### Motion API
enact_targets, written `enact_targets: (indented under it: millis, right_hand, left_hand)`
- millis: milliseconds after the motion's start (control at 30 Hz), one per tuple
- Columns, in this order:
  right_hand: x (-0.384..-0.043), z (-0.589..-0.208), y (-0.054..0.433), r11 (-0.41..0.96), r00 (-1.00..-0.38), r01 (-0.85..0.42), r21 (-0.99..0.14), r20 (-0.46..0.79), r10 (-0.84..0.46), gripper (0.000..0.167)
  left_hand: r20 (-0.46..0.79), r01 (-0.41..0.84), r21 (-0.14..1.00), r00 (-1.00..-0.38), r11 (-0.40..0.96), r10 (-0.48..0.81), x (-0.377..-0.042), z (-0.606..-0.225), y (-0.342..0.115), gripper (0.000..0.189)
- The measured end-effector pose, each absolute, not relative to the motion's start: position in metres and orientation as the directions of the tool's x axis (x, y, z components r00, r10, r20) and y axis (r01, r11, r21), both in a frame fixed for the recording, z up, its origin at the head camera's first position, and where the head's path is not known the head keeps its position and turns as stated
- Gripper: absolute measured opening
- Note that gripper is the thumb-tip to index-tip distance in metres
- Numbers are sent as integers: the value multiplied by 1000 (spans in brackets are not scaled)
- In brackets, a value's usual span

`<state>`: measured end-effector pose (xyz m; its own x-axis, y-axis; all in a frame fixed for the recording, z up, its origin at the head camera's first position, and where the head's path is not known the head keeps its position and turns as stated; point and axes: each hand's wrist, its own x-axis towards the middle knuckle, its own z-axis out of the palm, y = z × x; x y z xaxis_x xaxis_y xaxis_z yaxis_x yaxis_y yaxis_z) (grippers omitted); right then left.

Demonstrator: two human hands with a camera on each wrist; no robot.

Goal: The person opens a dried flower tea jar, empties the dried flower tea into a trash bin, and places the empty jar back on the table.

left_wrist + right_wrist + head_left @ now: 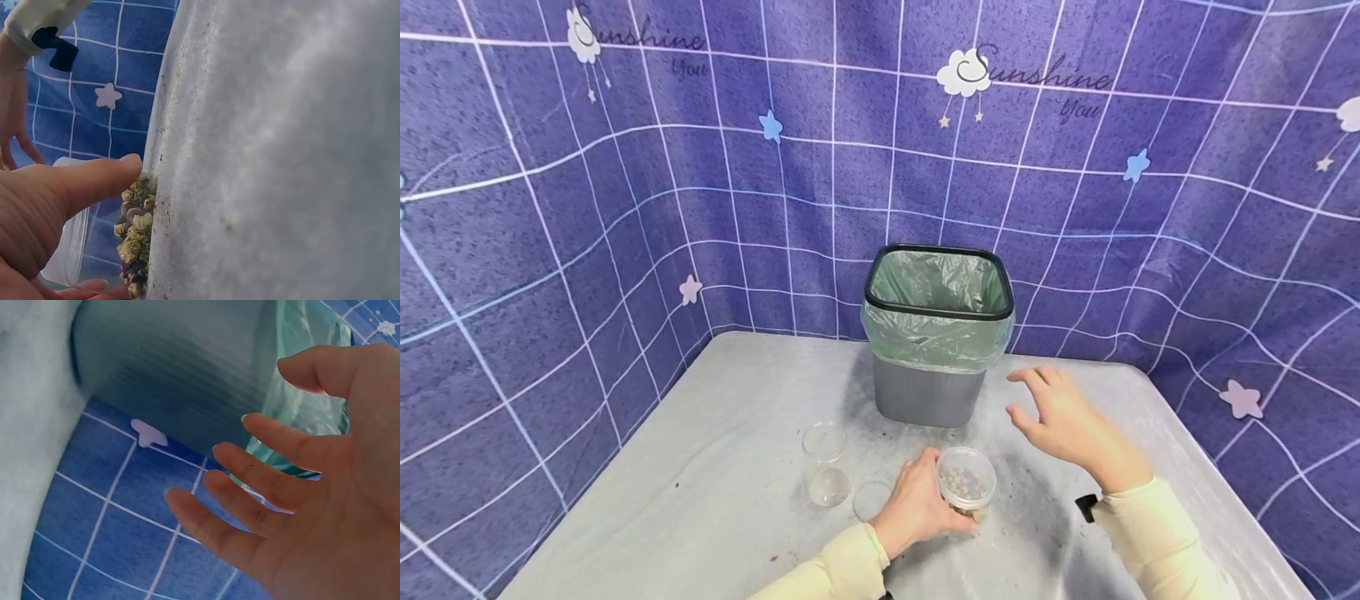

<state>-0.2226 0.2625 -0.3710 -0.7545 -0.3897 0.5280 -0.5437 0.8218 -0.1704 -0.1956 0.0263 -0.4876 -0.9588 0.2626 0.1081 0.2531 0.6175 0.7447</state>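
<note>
Jar (966, 486) of dried buds stands upright, gripped by left hand (916, 507); right hand (1067, 423), fingers spread and empty, hovers just right of it.

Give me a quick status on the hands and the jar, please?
Left hand grips jar of dried bits on table. Right hand open, hovering near bin. Empty glass and lid beside jar, nothing blocking.

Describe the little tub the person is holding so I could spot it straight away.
Start at the grey bin with the green liner at the back of the table. In front of it the left hand grips a small clear tub. Unlike the clear cup to its left, which looks empty, it holds small dried buds.
</note>
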Motion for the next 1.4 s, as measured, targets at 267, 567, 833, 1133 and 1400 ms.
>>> enact_targets:
  millis: [267,567,833,1133,1400]
  right_hand:
    - [-219,-385,255,828,-772,-536,-165,493,-402,39]
    - [-217,-378,244,815,-763,-553,-173,498,-412,37]
    - [-212,-366,233,782,-724,-596,-184,543,-424,36]
    - [-198,-335,225,742,-642,-652,-157,634,-431,38]
    - [-192,-320,218,737,-640,-652,-179,651,-408,39]
  left_hand:
    - [101,258,743,-955,617,278,-195,-491,25,98]
    - [119,282,729,-950,624,289,-197,-489,24,93]
    - [238,403,695,-910,595,339,-197,-472,19,82]
    - [371,507,688,-861,520,348,-197,-427,10,87]
    - [447,540,697,-842,473,302,-195,-397,5,90]
